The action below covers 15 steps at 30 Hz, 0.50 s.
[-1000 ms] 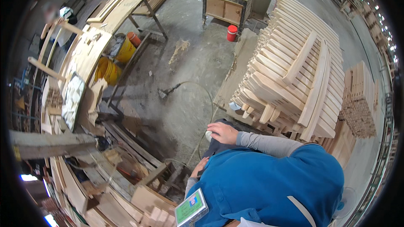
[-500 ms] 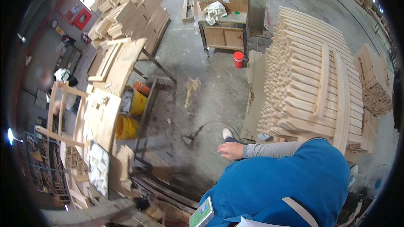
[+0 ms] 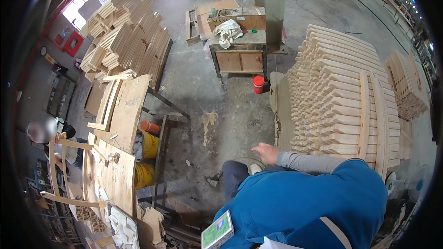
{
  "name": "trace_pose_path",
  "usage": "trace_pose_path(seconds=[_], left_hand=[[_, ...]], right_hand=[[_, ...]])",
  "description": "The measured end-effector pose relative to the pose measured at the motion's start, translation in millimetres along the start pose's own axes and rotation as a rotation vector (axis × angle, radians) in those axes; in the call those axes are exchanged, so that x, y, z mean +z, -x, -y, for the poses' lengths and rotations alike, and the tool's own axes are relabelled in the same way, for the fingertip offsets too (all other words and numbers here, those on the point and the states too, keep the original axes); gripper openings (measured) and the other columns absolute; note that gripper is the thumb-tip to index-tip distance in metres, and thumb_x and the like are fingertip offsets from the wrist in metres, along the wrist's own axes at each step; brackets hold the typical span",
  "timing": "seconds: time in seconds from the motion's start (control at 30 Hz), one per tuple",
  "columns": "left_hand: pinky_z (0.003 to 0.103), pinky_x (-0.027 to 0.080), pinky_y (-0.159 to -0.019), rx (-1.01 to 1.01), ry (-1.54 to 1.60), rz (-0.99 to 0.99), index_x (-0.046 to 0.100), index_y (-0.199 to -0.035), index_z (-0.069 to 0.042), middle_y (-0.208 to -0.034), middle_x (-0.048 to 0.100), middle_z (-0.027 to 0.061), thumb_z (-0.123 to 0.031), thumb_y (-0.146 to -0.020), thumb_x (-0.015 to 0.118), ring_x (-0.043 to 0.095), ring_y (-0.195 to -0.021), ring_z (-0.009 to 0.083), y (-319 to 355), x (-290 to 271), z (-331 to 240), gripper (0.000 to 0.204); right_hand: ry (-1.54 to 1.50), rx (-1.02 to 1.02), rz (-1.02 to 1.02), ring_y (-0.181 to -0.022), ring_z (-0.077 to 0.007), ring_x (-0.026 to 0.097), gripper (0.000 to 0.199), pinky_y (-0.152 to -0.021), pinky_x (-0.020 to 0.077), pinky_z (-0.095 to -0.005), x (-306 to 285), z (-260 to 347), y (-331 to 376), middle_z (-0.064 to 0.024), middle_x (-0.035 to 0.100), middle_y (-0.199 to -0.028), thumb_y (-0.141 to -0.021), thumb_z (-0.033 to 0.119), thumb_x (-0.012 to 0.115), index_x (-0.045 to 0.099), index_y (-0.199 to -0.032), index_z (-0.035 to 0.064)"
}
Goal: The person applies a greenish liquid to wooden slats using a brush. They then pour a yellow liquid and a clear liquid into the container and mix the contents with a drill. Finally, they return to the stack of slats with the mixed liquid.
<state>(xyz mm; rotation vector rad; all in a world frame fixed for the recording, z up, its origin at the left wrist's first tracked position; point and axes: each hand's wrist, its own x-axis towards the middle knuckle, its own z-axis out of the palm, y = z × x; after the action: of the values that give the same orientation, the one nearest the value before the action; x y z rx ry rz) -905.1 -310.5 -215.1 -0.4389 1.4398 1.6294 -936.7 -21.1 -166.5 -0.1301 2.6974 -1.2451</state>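
My right hand (image 3: 265, 153) hangs in the air in front of my blue shirt (image 3: 300, 198), over the grey floor. Nothing is in it; the fingers are loosely bent with one stretched out to the left. Nearest to it, on the right, is a big stack of pale wooden slats (image 3: 339, 101) with shaped ends, the hand apart from it. Two long wooden pieces (image 3: 363, 115) lie across the top of that stack. My left hand is out of sight.
At left stands a wooden workbench (image 3: 117, 110) with a wooden frame on it; yellow buckets (image 3: 150, 145) sit underneath. A co-worker (image 3: 57, 143) holds another frame beyond it. Ahead are a cabinet (image 3: 240, 60), a red container (image 3: 258, 84) and a pillar (image 3: 269, 14). A fan (image 3: 417, 184) stands right.
The view has shifted as I step forward, and my dark trouser leg now shows. My right hand has swung slightly, its fingers more bent. The co-worker leans over the frame.
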Motion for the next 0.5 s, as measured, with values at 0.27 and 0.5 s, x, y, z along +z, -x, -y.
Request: trace_pose_path(seconds=[0.27, 0.5], left_hand=[[0.028, 0.026, -0.099, -0.032, 0.172, -0.058, 0.046, -0.119, 0.001, -0.127, 0.042, 0.0122, -0.036, -0.088, 0.044, 0.037, -0.118, 0.0199, -53, -47, -77, 0.049], [0.028, 0.026, -0.099, -0.077, 0.366, -0.164, 0.047, -0.118, 0.001, -0.127, 0.042, 0.0121, -0.037, -0.088, 0.044, 0.037, -0.118, 0.02, -116, -96, -158, 0.049]], right_hand=[[-0.035, 0.209, 0.089, -0.076, -0.0264, 0.053, 0.031, -0.068, 0.0435, -0.0349, 0, -40, -52, -0.0109, 0.053, -0.08, -0.071, 0.001, 0.049, 0.057, -0.101, 0.0024], [0.06, 0.194, -0.022, -0.073, -0.0267, 0.056, 0.027, -0.066, 0.0453, -0.0355, -13, -53, -182, -0.0119, 0.057, -0.079, -0.074, 0.008, 0.051, 0.057, -0.1, 0.0026]])
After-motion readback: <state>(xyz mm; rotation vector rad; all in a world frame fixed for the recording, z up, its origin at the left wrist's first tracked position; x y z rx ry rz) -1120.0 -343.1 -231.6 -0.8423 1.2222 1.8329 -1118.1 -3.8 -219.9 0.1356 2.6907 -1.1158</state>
